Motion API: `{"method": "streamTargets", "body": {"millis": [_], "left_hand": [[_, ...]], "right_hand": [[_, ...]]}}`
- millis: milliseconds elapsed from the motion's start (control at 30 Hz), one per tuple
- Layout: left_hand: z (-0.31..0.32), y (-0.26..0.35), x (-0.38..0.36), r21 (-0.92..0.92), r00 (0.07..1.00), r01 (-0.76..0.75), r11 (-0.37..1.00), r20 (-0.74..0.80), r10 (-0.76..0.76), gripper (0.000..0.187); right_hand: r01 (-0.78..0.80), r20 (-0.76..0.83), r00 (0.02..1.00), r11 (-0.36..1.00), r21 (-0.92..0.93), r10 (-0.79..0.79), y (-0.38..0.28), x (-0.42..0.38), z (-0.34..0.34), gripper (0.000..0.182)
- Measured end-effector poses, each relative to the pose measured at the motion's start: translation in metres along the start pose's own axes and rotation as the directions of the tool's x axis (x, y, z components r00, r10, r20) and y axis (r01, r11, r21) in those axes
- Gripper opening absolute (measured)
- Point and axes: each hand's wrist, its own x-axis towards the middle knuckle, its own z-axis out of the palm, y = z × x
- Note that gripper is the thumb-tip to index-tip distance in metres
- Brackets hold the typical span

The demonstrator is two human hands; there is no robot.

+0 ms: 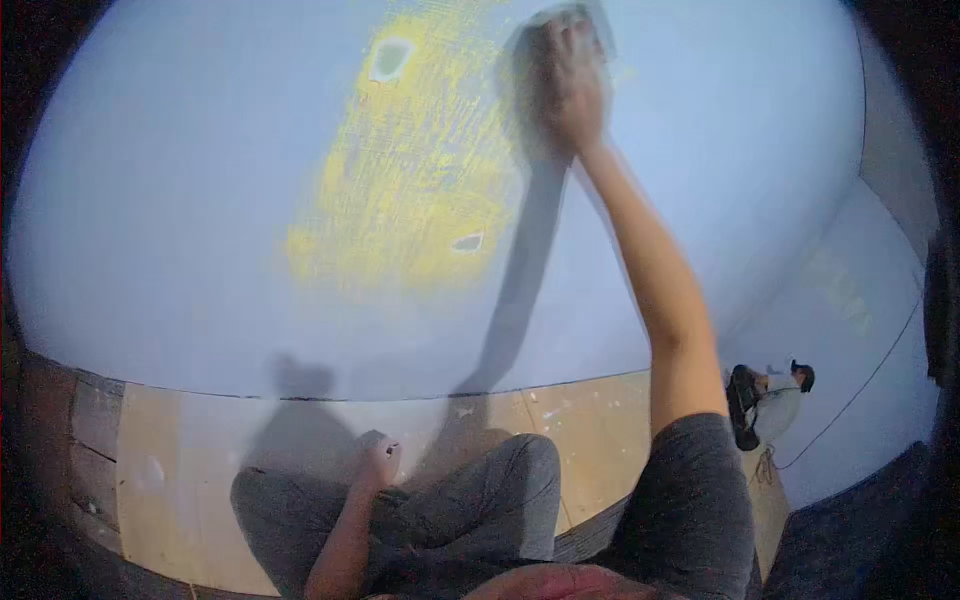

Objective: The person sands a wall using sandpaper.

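Observation:
My right hand [577,85] is stretched far up against the pale wall [180,190], smeared by motion. Its fingers lie over a dark sanding pad [606,32], mostly hidden beneath them. Left of this hand, a scratched yellow patch [410,170] spreads down the wall, with a greenish-white spot [392,60] near its top and a smaller pale spot [468,242] lower down. My left hand [382,458] rests low over my lap, fingers curled in. A small dark spot shows at its fingers; I cannot tell what it holds.
I sit cross-legged on a light wooden floor [590,430] along the wall's lower edge. On the right lies a white-and-black object [775,405] with a thin cord [850,405] near it. Dark boards [95,450] border the left side. My arm casts a long shadow on the wall.

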Motion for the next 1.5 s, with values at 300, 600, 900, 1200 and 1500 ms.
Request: {"method": "streamTargets", "body": {"millis": [300, 600, 900, 1200, 1500], "left_hand": [[0.041, -0.086, 0.002, 0.059, 0.985, 0.104, 0.993, -0.147, -0.094, 0.03], [0.004, -0.009, -0.008, 0.157, 0.968, 0.105, 0.982, 0.211, -0.137, 0.044], [-0.032, 0.071, -0.03, 0.11, 0.952, 0.191, 0.975, 0.22, -0.212, 0.04], [-0.032, 0.063, -0.027, 0.208, 0.937, 0.194, 0.959, 0.25, -0.244, 0.045], [-0.022, 0.043, -0.025, 0.238, 0.917, 0.198, 0.951, 0.297, -0.266, 0.053]], "right_hand": [[0.543, 0.39, 0.377, 0.542, 0.642, -0.84, -0.045, -0.049, -0.013, 0.055], [-0.214, 0.051, 0.976, 0.973, 0.091, 0.21, 0.089, 0.082, -0.052, 0.053], [0.564, 0.534, 0.355, 0.631, 0.533, -0.768, -0.062, -0.029, -0.051, 0.064], [-0.339, 0.261, 0.903, 0.939, -0.058, 0.342, 0.123, 0.134, -0.056, 0.057], [0.377, 0.729, 0.557, 0.903, 0.206, -0.399, -0.104, -0.046, -0.045, 0.06]]}}
